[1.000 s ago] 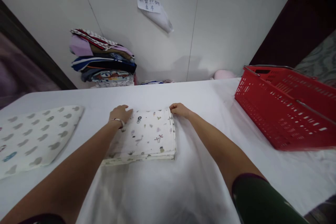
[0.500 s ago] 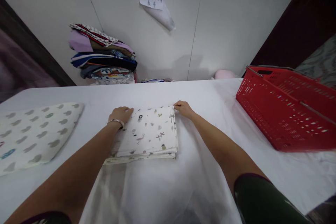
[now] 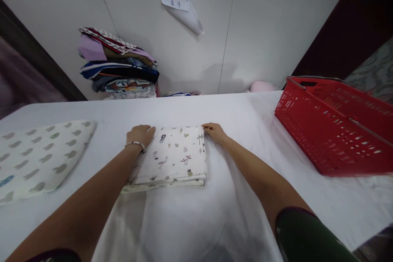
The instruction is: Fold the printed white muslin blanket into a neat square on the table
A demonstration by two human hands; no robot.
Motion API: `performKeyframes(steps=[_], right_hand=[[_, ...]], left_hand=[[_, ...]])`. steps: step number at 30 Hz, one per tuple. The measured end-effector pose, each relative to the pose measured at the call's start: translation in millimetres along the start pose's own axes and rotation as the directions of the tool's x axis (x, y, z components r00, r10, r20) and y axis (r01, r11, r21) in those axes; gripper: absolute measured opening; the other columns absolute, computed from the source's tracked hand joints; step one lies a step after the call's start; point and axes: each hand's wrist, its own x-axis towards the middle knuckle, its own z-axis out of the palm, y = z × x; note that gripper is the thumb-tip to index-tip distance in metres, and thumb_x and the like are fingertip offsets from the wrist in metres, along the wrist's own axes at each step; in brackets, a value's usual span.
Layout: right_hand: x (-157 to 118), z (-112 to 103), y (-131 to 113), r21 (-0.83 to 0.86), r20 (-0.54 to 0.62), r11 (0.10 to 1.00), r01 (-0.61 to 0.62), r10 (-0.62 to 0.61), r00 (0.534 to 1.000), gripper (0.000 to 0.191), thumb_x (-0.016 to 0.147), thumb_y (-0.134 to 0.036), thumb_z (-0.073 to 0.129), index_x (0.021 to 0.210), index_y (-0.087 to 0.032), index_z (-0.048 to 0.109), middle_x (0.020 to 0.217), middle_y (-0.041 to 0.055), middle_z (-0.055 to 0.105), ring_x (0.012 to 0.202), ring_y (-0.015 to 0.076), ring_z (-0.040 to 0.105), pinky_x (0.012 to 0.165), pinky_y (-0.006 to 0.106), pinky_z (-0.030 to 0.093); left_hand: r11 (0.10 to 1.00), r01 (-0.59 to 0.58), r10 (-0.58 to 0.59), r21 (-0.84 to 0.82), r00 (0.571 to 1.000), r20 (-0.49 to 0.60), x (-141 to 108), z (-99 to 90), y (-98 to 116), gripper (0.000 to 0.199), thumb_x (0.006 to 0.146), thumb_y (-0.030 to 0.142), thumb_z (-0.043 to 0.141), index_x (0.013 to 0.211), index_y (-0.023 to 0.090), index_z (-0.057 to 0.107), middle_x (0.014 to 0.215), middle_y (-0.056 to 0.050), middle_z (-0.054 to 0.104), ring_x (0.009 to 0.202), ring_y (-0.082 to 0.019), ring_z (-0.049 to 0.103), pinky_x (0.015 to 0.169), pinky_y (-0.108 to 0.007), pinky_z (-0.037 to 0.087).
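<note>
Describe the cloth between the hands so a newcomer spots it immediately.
On the white table, left of the red basket, a folded cloth lies between left hand and right hand. Small mixed prints, including a pink bird, set it apart from the grey-blotched cloth further left.

Looks like a plain indoor workroom for handling cloth, perhaps within a home or a shop; hard to tell which. Has a pale panelled wall (image 3: 264, 28) with straight seams, bearing a handwritten paper sign (image 3: 175, 0). Contains a wide white-covered table (image 3: 199, 108) close to that wall, with a folded cloth (image 3: 176, 153) and a grey-patterned cloth (image 3: 46, 159) lying on it. Includes a tall stack of fabrics (image 3: 121, 65) by the far edge and a red shop-style basket (image 3: 325, 135) at the right. Ends at the left in dark trim (image 3: 37, 54) and mauve drapery (image 3: 18, 80).
</note>
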Motion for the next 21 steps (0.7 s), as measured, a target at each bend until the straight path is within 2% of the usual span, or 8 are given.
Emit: performKeyframes(steps=[4, 8, 12, 14, 17, 19, 21], right_hand=[[-7, 0, -7, -0.006, -0.080, 1.000, -0.011, 0.010, 0.997, 0.031, 0.073, -0.020, 0.052, 0.102, -0.020, 0.065, 0.099, 0.0035, 0.064, 0.080, 0.0125, 0.055, 0.079, 0.027, 0.043], [-10, 5, -14, 0.087, -0.153, 0.995, -0.051, 0.064, 0.986, 0.031, 0.077, -0.026, 0.049, 0.103, -0.020, 0.064, 0.104, 0.0037, 0.064, 0.087, 0.0140, 0.057, 0.080, 0.029, 0.045], [-11, 8, -17, 0.018, -0.173, 0.992, -0.126, 0.128, 0.977, 0.025, 0.074, -0.024, 0.051, 0.093, -0.020, 0.067, 0.090, 0.0018, 0.066, 0.081, 0.0146, 0.058, 0.079, 0.029, 0.046], [-14, 7, -17, -0.052, -0.141, 0.990, -0.129, 0.120, 0.983, 0.022, 0.072, -0.021, 0.053, 0.088, -0.019, 0.068, 0.082, 0.0007, 0.066, 0.075, 0.0139, 0.058, 0.077, 0.028, 0.046], [-17, 5, -15, -0.098, -0.049, 0.992, -0.079, 0.074, 0.996, 0.025, 0.069, -0.018, 0.056, 0.091, -0.019, 0.068, 0.082, 0.0007, 0.066, 0.071, 0.0127, 0.058, 0.073, 0.026, 0.046], [-16, 4, -12, -0.112, -0.045, 0.992, -0.063, 0.058, 0.997, 0.030, 0.069, -0.018, 0.056, 0.097, -0.019, 0.067, 0.089, 0.0015, 0.066, 0.072, 0.0127, 0.058, 0.074, 0.026, 0.046], [-12, 5, -9, -0.116, -0.035, 0.992, -0.058, 0.055, 0.998, 0.030, 0.070, -0.016, 0.055, 0.097, -0.018, 0.067, 0.089, 0.0014, 0.066, 0.075, 0.0129, 0.058, 0.075, 0.025, 0.045]], left_hand=[[0.989, -0.145, 0.145, 0.009, 0.989, -0.041, -9, -5.0, 15, 0.047, 0.084, 0.047, 0.033, 0.113, 0.018, 0.056, 0.126, -0.006, 0.054, 0.121, -0.024, 0.041, 0.099, -0.037, 0.031], [0.924, -0.383, 0.383, 0.009, 0.923, -0.028, -31, -3.9, 54, 0.046, 0.085, 0.048, 0.033, 0.117, 0.021, 0.053, 0.132, -0.005, 0.049, 0.126, -0.023, 0.035, 0.105, -0.045, 0.021], [0.834, -0.549, 0.550, -0.057, 0.835, -0.008, -52, 3.3, 98, 0.041, 0.086, 0.045, 0.034, 0.116, 0.024, 0.054, 0.132, -0.004, 0.049, 0.125, -0.022, 0.037, 0.103, -0.043, 0.024], [0.814, -0.574, 0.575, -0.087, 0.818, -0.020, -58, 5.3, 115, 0.037, 0.086, 0.042, 0.035, 0.110, 0.024, 0.057, 0.126, -0.004, 0.053, 0.119, -0.021, 0.043, 0.100, -0.040, 0.029], [0.840, -0.535, 0.530, -0.090, 0.845, -0.070, -63, 5.1, 133, 0.035, 0.084, 0.045, 0.039, 0.100, 0.021, 0.060, 0.111, -0.006, 0.060, 0.107, -0.022, 0.049, 0.091, -0.036, 0.037], [0.871, -0.487, 0.480, -0.070, 0.872, -0.096, -66, 5.1, 143, 0.039, 0.081, 0.050, 0.042, 0.097, 0.019, 0.060, 0.105, -0.008, 0.060, 0.103, -0.024, 0.050, 0.087, -0.036, 0.039], [0.888, -0.458, 0.454, -0.045, 0.888, -0.070, -69, 6.6, 151, 0.042, 0.077, 0.053, 0.045, 0.096, 0.018, 0.059, 0.102, -0.009, 0.060, 0.101, -0.025, 0.051, 0.084, -0.036, 0.040]])
